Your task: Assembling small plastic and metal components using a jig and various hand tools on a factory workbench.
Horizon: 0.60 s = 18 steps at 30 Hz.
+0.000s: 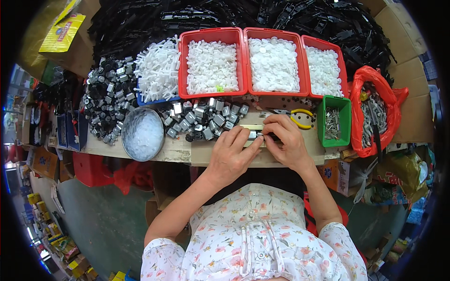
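Observation:
My left hand [230, 153] is closed at the bench's front edge, its fingertips on a small silver motor [252, 134]. Close against it, my right hand [287, 141] pinches at the motor's right end, and whatever is between those fingertips is hidden. A pale yellowish strip or block [253, 127] lies just behind the motor, partly covered by my fingers. Left of my hands spreads a heap of small silver and black motors [218, 119]. Behind my right hand lie pliers with yellow handles [301, 119].
Red bins [244, 61] of small white plastic parts stand behind, beside a heap of white stemmed parts [157, 70]. A round metal bowl [125, 136] holds whitish grease-like stuff. To the right are a green bin [348, 122] of metal pins and a red plastic bag [397, 122] of metal parts.

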Tool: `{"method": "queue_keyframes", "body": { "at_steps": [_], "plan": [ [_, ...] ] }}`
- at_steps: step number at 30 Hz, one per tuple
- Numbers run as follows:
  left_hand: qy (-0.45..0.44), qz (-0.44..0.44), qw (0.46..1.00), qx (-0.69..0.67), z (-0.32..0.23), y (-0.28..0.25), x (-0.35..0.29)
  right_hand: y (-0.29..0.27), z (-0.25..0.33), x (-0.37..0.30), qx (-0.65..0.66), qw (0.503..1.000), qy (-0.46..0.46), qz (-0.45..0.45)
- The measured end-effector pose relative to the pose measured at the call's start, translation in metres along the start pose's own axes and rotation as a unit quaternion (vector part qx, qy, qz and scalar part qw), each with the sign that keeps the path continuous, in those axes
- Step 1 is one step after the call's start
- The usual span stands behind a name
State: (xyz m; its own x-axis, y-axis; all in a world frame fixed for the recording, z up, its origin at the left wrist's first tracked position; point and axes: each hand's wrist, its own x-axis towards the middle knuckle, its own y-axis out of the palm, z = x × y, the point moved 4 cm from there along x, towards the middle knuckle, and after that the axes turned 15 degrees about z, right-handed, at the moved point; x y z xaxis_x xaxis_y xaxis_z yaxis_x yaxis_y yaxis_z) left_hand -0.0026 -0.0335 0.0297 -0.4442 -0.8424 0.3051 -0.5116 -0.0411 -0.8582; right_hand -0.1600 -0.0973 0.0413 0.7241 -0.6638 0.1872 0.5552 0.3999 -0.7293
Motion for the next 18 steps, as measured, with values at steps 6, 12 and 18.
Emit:
{"method": "queue_keyframes", "body": {
  "at_steps": [6, 12, 18],
  "plan": [
    [-0.011, 0.004, 1.000, 0.017, -0.003, 0.004, 0.005, -0.004, -0.001, 0.001, -0.002, 1.000, -0.001, 0.002],
    [-0.008, 0.015, 1.000, 0.002, -0.003, 0.004, 0.005, -0.007, -0.002, -0.001, -0.009, 1.000, 0.000, 0.008],
    [0.013, 0.015, 1.000, -0.022, 0.000, -0.001, -0.001, -0.012, -0.002, -0.005, -0.013, 1.000, -0.007, -0.009]
  ]
}}
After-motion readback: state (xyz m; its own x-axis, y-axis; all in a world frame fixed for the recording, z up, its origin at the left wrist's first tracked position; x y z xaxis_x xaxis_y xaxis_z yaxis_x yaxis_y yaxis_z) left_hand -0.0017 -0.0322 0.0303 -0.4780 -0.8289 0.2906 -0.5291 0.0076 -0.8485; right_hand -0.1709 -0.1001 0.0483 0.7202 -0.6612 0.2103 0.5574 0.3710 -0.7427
